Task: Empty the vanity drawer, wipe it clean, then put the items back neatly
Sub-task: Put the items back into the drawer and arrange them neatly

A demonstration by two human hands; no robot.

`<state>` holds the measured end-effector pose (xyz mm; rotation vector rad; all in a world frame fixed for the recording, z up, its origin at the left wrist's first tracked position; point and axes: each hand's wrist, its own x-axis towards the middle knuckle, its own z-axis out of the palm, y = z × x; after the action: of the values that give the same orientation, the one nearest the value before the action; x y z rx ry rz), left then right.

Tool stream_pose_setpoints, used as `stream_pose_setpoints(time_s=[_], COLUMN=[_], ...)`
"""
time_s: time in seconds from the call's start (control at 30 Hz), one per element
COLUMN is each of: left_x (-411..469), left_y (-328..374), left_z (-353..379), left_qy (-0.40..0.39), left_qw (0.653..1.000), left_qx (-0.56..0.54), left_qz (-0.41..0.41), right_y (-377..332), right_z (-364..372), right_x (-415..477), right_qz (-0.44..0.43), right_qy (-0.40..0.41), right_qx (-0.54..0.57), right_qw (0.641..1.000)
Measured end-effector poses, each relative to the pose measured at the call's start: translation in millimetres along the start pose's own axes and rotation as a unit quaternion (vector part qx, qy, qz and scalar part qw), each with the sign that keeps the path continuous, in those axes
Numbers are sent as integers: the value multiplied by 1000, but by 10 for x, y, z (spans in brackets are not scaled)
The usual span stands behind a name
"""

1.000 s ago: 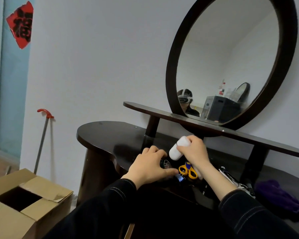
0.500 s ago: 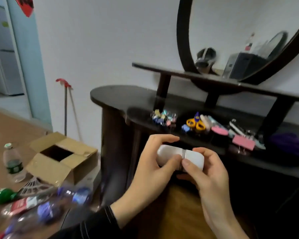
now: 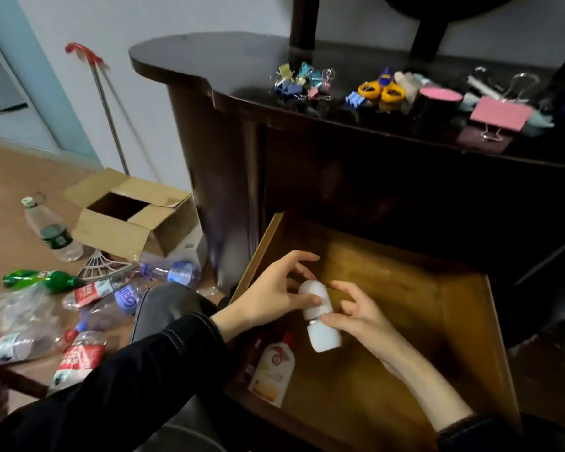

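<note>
Nearest, a white and orange bottle [image 3: 272, 370] lies flat in the front left corner of the open wooden drawer [image 3: 454, 324]. Just above it both hands hold a small white bottle [image 3: 320, 321] over the drawer, tilted, its rounded cap pointing away. The left hand [image 3: 271, 296] has a narrow grip on the cap end, thumb pressed to it. The right hand [image 3: 359, 316] pinches the lower body, its other fingers curled loosely behind. Left on the floor lie plastic bottles [image 3: 54, 238] and an open cardboard box [image 3: 134, 216]. Farther back, the dark table [image 3: 216, 60] carries small binder clips [image 3: 302, 81], yellow scissors [image 3: 380, 89] and a large pink clip [image 3: 499, 115].
</note>
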<state>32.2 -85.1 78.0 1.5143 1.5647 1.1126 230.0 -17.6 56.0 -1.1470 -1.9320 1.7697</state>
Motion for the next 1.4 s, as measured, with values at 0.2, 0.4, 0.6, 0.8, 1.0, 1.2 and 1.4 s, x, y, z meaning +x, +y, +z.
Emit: stream_pose_setpoints(time_s=[0.2,0.4,0.6,0.8,1.0,1.2,1.4], left_x=[59,-12,-30,-33,-42,-31,-27], left_y=[-243,-344,-353,-365,-394,-415,-402], left_z=[71,158,170,170,166,180,189], left_qy=[-66,-241,-273,-289,-289,-283,-283], left_qw=[958,851,837,835,840,846,848], left_qx=[277,464,474,468,459,451,448], left_qz=[32,45,15,-7,-1,4,0], right_y=[226,366,462,512,554,542,513], right_z=[18,93,197,239,229,263,361], right_x=[72,83,94,114,116,56,28], right_qz=[84,140,153,142,165,165,147], right_qy=[-56,-65,-97,-134,-111,-134,-147], right_qx=[-61,-124,-193,-258,-298,-375,-393], right_qw=[993,980,964,946,934,902,896])
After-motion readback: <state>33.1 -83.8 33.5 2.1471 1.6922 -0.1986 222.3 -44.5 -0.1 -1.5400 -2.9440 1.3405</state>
